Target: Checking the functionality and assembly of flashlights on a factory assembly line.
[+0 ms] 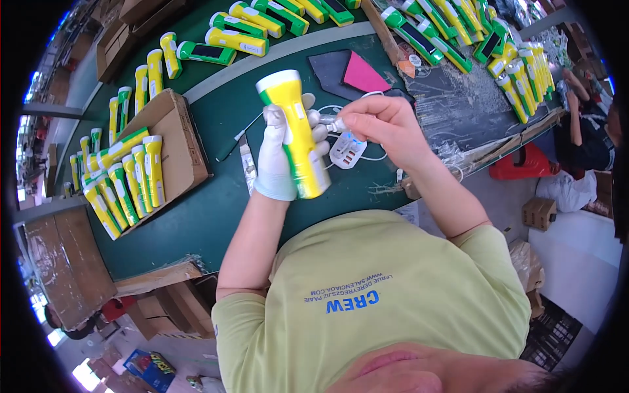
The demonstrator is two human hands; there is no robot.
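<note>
Cardboard carton (183, 141) at far left, yellow and green torches (154, 171) leaning in it. Keep the elbow out of it. Slim tool (227, 150) on the green bench (213, 196), just left of the glove; better shifted away from the wrist.

Gloved left hand (273, 160) is wrapped round one torch (303, 154), thumb one side, fingers the other. Torch is up off the bench in front of the chest, white-rimmed head away from the body, slightly tilted. Decent hold; keep it steady, fingertips off the contact spot.

Just right of it: small pale piece (335, 125), probably a cable plug, too small to be sure. Can't tell if it touches the torch. White hub (346, 152) below, cable looped round; leave slack.

Bare right hand (386, 126) pinches the pale piece, thumb against forefinger. If it's a plug: check orientation, straight in, no twist.

Torch pile (521, 82) far right, well apart.
</note>
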